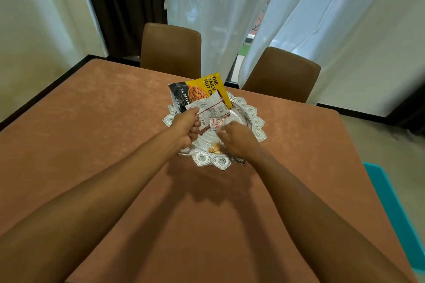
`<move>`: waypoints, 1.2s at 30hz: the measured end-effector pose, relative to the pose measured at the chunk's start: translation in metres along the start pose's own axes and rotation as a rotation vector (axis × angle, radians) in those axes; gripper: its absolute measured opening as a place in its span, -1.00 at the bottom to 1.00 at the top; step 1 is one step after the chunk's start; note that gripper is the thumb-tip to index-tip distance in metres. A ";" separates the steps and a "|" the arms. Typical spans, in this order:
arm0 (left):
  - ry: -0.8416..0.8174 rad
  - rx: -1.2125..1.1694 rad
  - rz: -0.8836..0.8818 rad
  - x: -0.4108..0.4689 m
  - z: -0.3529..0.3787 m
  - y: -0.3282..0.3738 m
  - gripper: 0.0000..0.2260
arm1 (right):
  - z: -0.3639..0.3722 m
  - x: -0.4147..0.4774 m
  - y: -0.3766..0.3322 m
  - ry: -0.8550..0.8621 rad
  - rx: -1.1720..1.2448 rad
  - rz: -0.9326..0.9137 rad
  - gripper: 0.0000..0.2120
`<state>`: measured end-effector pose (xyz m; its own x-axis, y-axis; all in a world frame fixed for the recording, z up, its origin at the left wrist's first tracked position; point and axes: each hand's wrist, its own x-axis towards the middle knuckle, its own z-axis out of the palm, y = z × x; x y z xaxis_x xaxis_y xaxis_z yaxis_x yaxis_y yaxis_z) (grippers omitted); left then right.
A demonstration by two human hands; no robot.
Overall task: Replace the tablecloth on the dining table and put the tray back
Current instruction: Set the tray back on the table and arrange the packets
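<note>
1. Left hand [187, 125] grips a white packet [210, 108] over the silver tray [251, 111]; right hand [239, 139] curls above loose nuts [215, 150], and I cannot tell whether it holds anything.
2. Tray sits mid-table on the brown tablecloth [103, 126], with almond bags [202, 92] leaning inside.

Rust-brown tablecloth [92, 122] with a faint mottled sheen; silver tray [220, 161] with an embossed, scalloped petal rim. A yellow-and-black nut packet [207, 89] pictures brown almonds; a white wrapper [213, 108] carries fine dark print and red; a sachet [216, 123] is red and white. Tan-brown chairs [171, 48], white sheer curtains [322, 18], dark brown drape [124, 7], teal mat [391, 202]
</note>
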<state>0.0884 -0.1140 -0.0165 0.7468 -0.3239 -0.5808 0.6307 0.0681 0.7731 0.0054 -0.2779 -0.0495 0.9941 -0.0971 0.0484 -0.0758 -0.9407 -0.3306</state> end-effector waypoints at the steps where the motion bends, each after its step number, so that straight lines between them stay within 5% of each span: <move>1: 0.033 0.134 0.098 0.000 -0.001 -0.002 -0.57 | 0.004 -0.004 -0.003 -0.020 -0.019 -0.064 -0.58; 6: 0.090 1.063 0.771 0.004 -0.016 -0.016 -0.42 | 0.026 -0.022 -0.018 0.000 -0.026 -0.263 -0.55; 13: -0.023 1.428 1.113 0.016 -0.027 -0.025 -0.43 | 0.009 -0.030 -0.009 0.008 0.053 -0.314 -0.67; 17: -0.021 1.433 1.165 0.022 -0.026 -0.026 -0.45 | -0.003 -0.025 -0.006 0.125 -0.080 -0.155 -0.64; 21: -0.016 1.439 1.152 0.025 -0.023 -0.028 -0.44 | 0.005 -0.030 -0.014 -0.033 -0.217 -0.137 -0.54; 30: -0.001 1.369 1.085 0.031 -0.022 -0.028 -0.45 | 0.031 -0.038 -0.035 0.138 0.014 -0.265 -0.69; 36: 0.022 1.304 1.053 0.031 -0.021 -0.026 -0.43 | 0.023 -0.023 -0.039 0.015 0.147 -0.143 -0.67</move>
<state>0.0998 -0.1063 -0.0603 0.7113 -0.6364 0.2985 -0.6891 -0.5473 0.4750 -0.0126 -0.2318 -0.0598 0.9926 0.0281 0.1182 0.0791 -0.8879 -0.4532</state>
